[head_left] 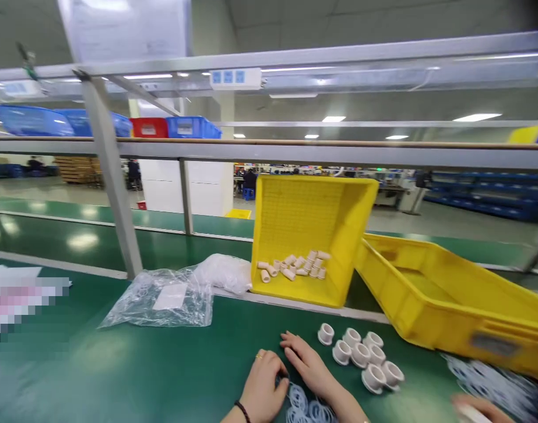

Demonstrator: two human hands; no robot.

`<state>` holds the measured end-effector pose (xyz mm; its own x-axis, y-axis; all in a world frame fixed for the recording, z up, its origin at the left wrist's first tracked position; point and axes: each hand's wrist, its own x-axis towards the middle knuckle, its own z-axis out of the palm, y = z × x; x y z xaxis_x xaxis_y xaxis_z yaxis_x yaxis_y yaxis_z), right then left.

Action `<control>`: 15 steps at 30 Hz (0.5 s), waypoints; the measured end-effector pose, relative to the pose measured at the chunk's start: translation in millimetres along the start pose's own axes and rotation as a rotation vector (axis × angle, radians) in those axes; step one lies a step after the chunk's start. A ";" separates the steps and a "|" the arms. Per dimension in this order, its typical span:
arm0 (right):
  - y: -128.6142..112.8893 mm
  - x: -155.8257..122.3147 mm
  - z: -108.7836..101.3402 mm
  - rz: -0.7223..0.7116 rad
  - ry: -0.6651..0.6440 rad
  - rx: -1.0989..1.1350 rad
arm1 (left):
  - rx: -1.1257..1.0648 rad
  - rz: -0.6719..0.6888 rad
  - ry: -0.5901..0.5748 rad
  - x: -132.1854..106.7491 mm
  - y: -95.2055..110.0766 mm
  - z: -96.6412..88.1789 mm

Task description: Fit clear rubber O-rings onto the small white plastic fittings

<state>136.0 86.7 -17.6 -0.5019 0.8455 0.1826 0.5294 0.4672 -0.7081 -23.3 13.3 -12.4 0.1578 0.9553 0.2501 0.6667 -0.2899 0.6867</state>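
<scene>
My left hand [264, 385], with a ring and a dark bracelet, rests on the green tabletop. Its fingers are curled, and whatever may be between them is hidden. Close beside it lies my right hand [308, 364], fingers stretched forward over the table. Below and between both hands is a pile of thin translucent rings [302, 405], partly covered by my hands and forearm. Right of my right hand, several white flanged plastic sleeves [360, 355] stand in a cluster.
A tilted yellow bin [313, 223] contains short white tubes [291, 267]; another yellow bin [449, 299] leans at right. A clear plastic bag [172, 299] lies left. A co-worker's hand [484, 406] holds a white piece near more rings [493, 385]. Metal shelf posts [113, 176] rise behind.
</scene>
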 end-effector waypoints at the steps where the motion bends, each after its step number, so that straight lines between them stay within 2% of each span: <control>1: -5.0 -1.9 -2.6 -0.005 -0.004 -0.009 | 0.005 0.006 -0.003 -0.6 1.9 -1.3; 6: -20.2 -6.9 -14.1 -0.026 0.018 -0.036 | 0.026 0.055 -0.031 2.0 6.0 -6.1; 11: -19.3 -7.2 -13.9 -0.049 0.037 -0.092 | 0.056 0.091 -0.066 5.7 3.8 -6.6; 15: -16.4 -6.0 -13.5 -0.094 -0.003 -0.206 | 0.066 0.140 -0.092 10.3 -7.8 -3.4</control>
<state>139.6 77.4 2.2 -0.5576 0.7952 0.2384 0.6086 0.5869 -0.5340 -29.4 25.1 -12.9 0.3165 0.9080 0.2746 0.6796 -0.4190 0.6022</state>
